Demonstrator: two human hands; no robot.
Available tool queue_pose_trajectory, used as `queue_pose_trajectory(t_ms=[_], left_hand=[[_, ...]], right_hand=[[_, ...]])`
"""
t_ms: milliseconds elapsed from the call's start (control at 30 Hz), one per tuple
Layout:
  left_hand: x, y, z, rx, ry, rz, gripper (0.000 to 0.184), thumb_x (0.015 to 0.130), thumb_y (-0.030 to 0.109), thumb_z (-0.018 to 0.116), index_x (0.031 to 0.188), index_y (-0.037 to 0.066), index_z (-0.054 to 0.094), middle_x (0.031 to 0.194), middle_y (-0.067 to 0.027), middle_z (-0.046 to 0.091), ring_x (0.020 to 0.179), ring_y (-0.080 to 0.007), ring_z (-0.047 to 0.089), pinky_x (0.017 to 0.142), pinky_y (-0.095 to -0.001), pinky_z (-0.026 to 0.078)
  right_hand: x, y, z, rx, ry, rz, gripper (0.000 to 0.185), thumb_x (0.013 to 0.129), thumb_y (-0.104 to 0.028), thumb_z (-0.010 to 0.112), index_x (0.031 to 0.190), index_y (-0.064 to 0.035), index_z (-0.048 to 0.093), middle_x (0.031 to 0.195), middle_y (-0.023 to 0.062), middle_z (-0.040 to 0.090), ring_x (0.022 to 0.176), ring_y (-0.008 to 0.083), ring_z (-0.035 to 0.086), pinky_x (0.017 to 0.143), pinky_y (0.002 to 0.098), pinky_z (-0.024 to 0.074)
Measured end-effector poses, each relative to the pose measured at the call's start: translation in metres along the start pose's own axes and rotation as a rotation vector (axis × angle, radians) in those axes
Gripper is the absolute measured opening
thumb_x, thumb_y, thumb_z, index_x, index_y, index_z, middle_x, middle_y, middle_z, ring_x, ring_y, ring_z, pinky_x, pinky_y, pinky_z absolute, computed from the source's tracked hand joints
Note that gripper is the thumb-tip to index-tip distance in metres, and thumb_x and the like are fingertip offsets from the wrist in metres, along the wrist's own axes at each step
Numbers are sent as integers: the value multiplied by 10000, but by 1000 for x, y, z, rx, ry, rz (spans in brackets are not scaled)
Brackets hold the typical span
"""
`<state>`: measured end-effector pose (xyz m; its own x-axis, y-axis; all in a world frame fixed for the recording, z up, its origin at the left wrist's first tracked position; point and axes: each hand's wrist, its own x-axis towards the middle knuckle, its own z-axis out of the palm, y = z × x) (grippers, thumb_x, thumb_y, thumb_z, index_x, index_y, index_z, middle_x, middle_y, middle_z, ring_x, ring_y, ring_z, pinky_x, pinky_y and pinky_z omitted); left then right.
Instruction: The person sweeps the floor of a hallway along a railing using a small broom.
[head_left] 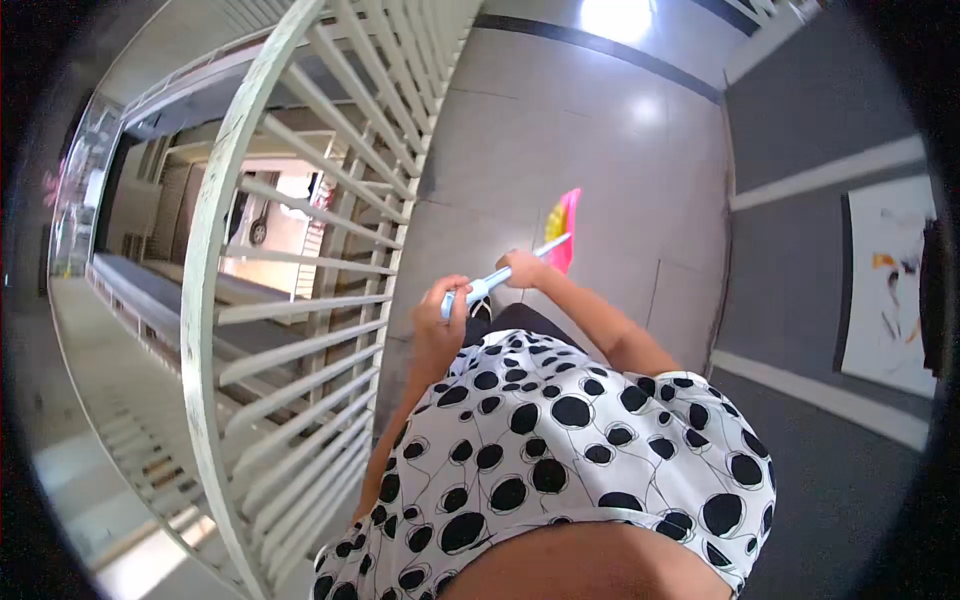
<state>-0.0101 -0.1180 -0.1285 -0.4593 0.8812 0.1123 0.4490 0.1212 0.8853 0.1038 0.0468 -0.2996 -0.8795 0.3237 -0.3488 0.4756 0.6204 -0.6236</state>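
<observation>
A broom with a pale blue handle (490, 282) slants away from my body. Its bright pink head (571, 220) has yellow bristles (554, 226) on the left side and is low over the grey tiled floor. My left hand (440, 303) is wrapped round the upper end of the handle. Farther down the handle, my right hand (520, 268) is closed round it. Part of a dark shoe (481, 308) shows below the handle.
On my left runs a white barred railing (206, 270), with a lower level visible through it. A grey wall (800, 270) with pale bands stands on my right, bearing a white picture panel (890, 280). Tiled floor (580, 120) stretches ahead to a dark strip.
</observation>
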Motion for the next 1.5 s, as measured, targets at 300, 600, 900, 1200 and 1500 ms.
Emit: queue_pose_trajectory(t_ms=[300,600,900,1200,1500], left_hand=[[57,41,-16,-402,96,64,154,803,55,520,946,6,551,833,-94,627,804,-143,591,700,-261,460],[118,7,60,-206,-736,-176,149,745,184,651,762,41,615,690,-14,606,641,-80,562,568,-224,453],[77,27,114,-127,-1154,157,130,706,152,654,752,39,610,655,-59,602,602,-144,580,579,-275,463],[95,86,83,-116,-1100,709,123,674,65,603,790,43,567,737,-127,596,684,-303,588,621,-349,475],[71,56,91,64,-1088,978,122,665,49,603,782,51,569,810,-93,611,702,-271,603,605,-338,484]], right_hand=[[-16,-28,-53,103,383,238,152,655,-206,565,718,-83,630,734,171,606,744,354,584,680,442,468],[-98,-56,3,446,568,834,277,709,-306,597,749,-33,618,775,216,599,771,383,579,702,446,468],[-119,-31,118,663,844,969,224,717,-239,577,805,-37,619,755,213,594,758,394,568,649,452,457],[-97,-31,10,979,1187,570,154,710,-159,587,701,-7,562,684,178,571,654,362,552,557,386,432],[-61,19,20,267,1680,333,203,676,-132,658,635,-7,503,613,146,527,589,312,534,525,356,410]])
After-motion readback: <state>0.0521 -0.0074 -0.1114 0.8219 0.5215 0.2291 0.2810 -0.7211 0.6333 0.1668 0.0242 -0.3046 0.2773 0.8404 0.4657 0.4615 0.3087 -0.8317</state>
